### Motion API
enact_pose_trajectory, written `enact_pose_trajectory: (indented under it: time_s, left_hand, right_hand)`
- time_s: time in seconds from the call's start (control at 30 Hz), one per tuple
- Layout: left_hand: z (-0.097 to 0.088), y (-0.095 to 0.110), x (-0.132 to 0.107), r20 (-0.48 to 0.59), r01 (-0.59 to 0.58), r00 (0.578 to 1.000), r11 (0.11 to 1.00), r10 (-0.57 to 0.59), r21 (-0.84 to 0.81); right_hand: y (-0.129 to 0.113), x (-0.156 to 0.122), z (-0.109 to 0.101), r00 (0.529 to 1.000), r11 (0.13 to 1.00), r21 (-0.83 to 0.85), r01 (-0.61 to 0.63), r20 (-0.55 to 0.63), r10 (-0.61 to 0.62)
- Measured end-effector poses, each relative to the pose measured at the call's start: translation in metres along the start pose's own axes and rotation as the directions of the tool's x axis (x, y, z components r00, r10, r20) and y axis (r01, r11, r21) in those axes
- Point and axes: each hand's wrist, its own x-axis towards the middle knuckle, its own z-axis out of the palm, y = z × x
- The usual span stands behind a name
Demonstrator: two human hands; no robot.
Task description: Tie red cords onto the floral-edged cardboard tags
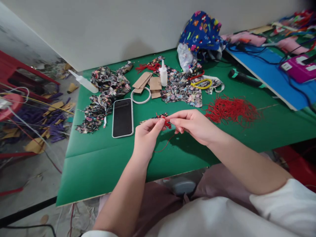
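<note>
Near the middle of the green table, my left hand (147, 133) is closed, thumb and forefinger pinching a small piece of dark floral fabric (161, 116) with red cord at it. Close on its right, my right hand (195, 125) pinches the red cord (167, 143), whose loose end hangs in a curve below the fingers. The fingers hide how the cord sits on the fabric. To the right of my hands lies a tangled pile of red cords (232, 110). A phone (122, 118) with a dark screen lies left of my left hand.
Behind my hands are a roll of white tape (140, 102), brown card pieces (155, 84), a white glue bottle (163, 74) and yellow-handled scissors (201, 84). Floral fabric (108, 85) and another bottle (84, 81) lie left. A blue board (269, 75) and cables occupy the right.
</note>
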Motion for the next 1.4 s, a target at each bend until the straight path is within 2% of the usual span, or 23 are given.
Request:
enact_pose_trajectory:
  time_s: [0.2, 0.33, 0.47, 0.6, 0.73, 0.87, 1.03, 1.13, 1.27, 1.4]
  left_hand:
    - [0.001, -0.004, -0.001, 0.096, 0.127, 0.989, 0.972, -0.109, -0.198]
    - [0.002, -0.002, -0.002, 0.134, 0.135, 0.986, 0.957, -0.103, -0.257]
    - [0.003, -0.003, -0.001, 0.126, 0.117, 0.988, 0.963, -0.089, -0.243]
    - [0.003, -0.004, -0.001, 0.078, 0.089, 0.994, 0.978, -0.075, -0.191]
    - [0.004, -0.004, -0.002, 0.003, 0.000, 1.000, 0.995, 0.000, -0.097]
    - [0.004, -0.004, -0.004, -0.015, -0.094, 0.995, 0.994, 0.094, 0.051]
    - [0.005, -0.004, -0.007, 0.001, -0.236, 0.969, 0.932, 0.245, 0.274]
    - [0.005, -0.002, -0.007, 0.002, -0.278, 0.954, 0.886, 0.298, 0.370]
    - [0.004, -0.002, -0.007, 0.013, -0.272, 0.956, 0.868, 0.293, 0.416]
    - [0.003, -0.005, -0.005, 0.002, -0.200, 0.978, 0.925, 0.211, 0.324]
  right_hand:
    - [0.002, 0.002, -0.003, 0.998, 0.995, -0.087, 0.058, 0.001, -0.058]
    - [-0.001, 0.000, -0.004, 0.994, 0.974, -0.203, 0.104, 0.001, -0.106]
    - [-0.006, -0.002, -0.004, 0.990, 0.953, -0.271, 0.136, 0.005, -0.140]
    - [-0.009, -0.003, -0.004, 0.985, 0.929, -0.335, 0.159, -0.005, -0.170]
    - [-0.010, -0.004, -0.004, 0.988, 0.940, -0.309, 0.146, -0.008, -0.156]
    - [-0.010, -0.004, -0.004, 0.989, 0.935, -0.333, 0.121, -0.041, -0.142]
    - [-0.008, -0.003, -0.003, 0.986, 0.907, -0.402, 0.124, -0.052, -0.158]
    - [-0.006, -0.002, -0.003, 0.986, 0.897, -0.424, 0.120, -0.057, -0.159]
    - [-0.004, -0.001, -0.003, 0.989, 0.891, -0.439, 0.115, -0.032, -0.143]
    - [-0.003, -0.001, -0.003, 0.992, 0.890, -0.442, 0.109, -0.003, -0.123]
